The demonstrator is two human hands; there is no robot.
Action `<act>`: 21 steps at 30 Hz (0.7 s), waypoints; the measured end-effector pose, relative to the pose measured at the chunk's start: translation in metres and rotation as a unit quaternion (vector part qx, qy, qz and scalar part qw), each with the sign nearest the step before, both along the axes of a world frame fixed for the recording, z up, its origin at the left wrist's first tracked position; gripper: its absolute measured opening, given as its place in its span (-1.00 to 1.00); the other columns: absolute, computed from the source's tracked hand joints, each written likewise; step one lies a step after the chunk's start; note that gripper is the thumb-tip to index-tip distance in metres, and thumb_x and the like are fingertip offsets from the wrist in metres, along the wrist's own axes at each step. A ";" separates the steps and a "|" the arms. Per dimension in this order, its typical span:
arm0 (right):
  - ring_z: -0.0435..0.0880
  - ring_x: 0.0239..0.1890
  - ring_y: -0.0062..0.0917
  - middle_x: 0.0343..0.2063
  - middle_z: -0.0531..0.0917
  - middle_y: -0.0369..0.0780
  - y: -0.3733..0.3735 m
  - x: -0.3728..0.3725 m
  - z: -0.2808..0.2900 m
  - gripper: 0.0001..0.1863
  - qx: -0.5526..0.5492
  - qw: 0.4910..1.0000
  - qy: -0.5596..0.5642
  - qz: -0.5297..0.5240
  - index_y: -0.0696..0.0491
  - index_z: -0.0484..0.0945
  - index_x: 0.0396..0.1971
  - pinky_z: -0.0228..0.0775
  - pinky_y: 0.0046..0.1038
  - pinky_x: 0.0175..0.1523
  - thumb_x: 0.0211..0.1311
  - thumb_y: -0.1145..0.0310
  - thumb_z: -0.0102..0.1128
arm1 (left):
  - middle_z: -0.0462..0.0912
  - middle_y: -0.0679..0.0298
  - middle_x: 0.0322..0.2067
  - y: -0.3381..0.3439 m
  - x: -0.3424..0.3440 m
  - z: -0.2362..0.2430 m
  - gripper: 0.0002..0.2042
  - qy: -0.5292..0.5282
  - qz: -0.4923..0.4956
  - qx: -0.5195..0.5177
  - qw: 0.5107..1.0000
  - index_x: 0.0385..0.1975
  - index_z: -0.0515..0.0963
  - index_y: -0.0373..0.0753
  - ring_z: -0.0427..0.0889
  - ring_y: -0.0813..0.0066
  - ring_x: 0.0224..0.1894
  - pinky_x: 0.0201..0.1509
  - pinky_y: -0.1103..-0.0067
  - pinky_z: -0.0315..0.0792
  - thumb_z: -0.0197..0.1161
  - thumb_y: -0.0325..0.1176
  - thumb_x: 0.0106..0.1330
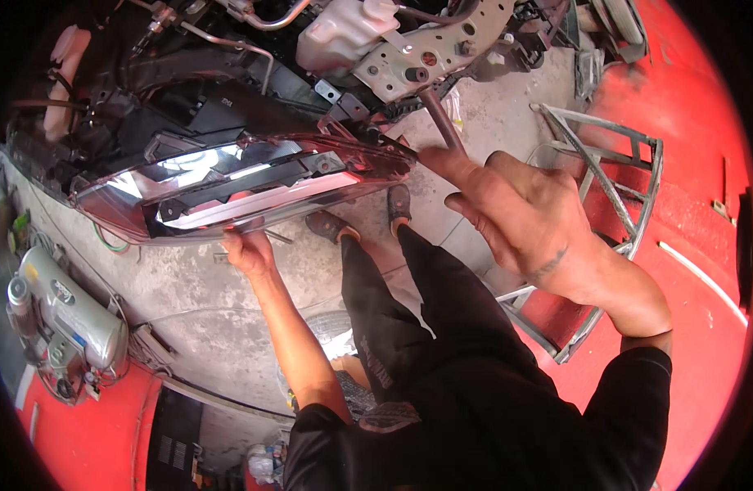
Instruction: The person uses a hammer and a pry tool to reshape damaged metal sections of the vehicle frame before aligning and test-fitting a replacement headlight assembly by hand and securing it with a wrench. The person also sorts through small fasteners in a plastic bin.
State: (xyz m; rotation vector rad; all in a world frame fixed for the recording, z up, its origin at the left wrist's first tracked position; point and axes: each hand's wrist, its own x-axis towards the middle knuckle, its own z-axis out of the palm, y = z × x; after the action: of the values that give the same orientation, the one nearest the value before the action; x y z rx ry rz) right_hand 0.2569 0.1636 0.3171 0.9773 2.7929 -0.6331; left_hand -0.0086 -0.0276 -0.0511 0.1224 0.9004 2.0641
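Observation:
A car headlight (254, 184) with a clear lens and black housing sits across the front of an opened car front end. My left hand (250, 251) is closed on its lower edge, with some fingers hidden behind it. My right hand (528, 209) is to the right of the headlight, index finger stretched out and thumb apart. That finger crosses the lower end of a dark metal rod (442, 119), whose upper end meets the pale metal crossmember (385, 74). Touch between finger and rod is unclear; nothing shows within the hand.
A white plastic reservoir (335, 37) sits above the crossmember. On the right, a grey metal frame (606, 164) stands beside red bodywork (696, 147). An air compressor (82, 315) is at the left. My feet (327, 222) are on the concrete floor below the headlight.

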 end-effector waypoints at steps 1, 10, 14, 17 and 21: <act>0.51 -0.59 -0.33 -0.50 0.50 -0.24 0.002 0.003 0.001 -0.45 0.000 1.000 0.000 0.001 0.24 0.56 0.14 0.43 -0.30 -0.41 0.05 0.62 0.36 | 0.47 0.02 0.28 -0.002 -0.001 0.000 -0.10 0.000 0.001 0.000 1.000 0.49 0.13 -0.11 0.44 0.07 0.34 0.48 -0.03 0.22 0.49 -0.03 0.21; 0.63 -0.23 -0.32 -0.33 0.53 -0.14 0.020 0.000 0.019 -0.35 0.144 0.963 -0.052 0.221 0.25 0.55 0.16 0.55 -0.28 -0.25 -0.07 0.45 0.28 | 0.49 -0.01 0.27 -0.007 -0.003 -0.003 -0.13 -0.007 -0.015 0.007 1.000 0.49 0.14 -0.11 0.43 0.04 0.35 0.48 -0.04 0.21 0.47 -0.06 0.23; 0.60 -0.28 -0.33 -0.34 0.53 -0.17 0.017 -0.001 0.024 -0.48 0.147 0.957 -0.112 0.222 0.27 0.60 0.03 0.51 -0.24 -0.26 -0.01 0.40 0.27 | 0.49 -0.01 0.27 -0.007 -0.004 -0.006 -0.13 -0.013 -0.015 0.016 1.000 0.48 0.15 -0.11 0.42 0.03 0.36 0.49 -0.03 0.20 0.48 -0.06 0.22; 0.57 -0.32 -0.32 -0.38 0.50 -0.17 0.020 -0.008 0.027 -0.58 0.145 0.960 -0.148 0.188 0.26 0.61 -0.05 0.47 -0.25 -0.32 0.05 0.41 0.30 | 0.48 -0.01 0.28 -0.007 -0.003 -0.004 -0.14 -0.013 -0.017 0.010 1.000 0.48 0.17 -0.12 0.41 0.03 0.36 0.49 -0.03 0.20 0.48 -0.05 0.22; 0.59 -0.37 -0.28 -0.37 0.55 -0.13 0.016 -0.011 0.019 -0.64 0.111 0.983 -0.104 0.103 0.25 0.61 -0.07 0.46 -0.29 -0.37 0.11 0.49 0.34 | 0.46 -0.04 0.27 -0.006 -0.002 -0.002 -0.13 -0.006 -0.006 -0.004 1.000 0.46 0.20 -0.15 0.42 0.02 0.35 0.49 -0.02 0.21 0.49 -0.02 0.20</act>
State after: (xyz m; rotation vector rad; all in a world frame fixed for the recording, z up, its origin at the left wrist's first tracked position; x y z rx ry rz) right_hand 0.2462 0.1794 0.3362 0.7226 2.7650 -0.1851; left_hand -0.0106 -0.0340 -0.0532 0.1096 0.8987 2.0476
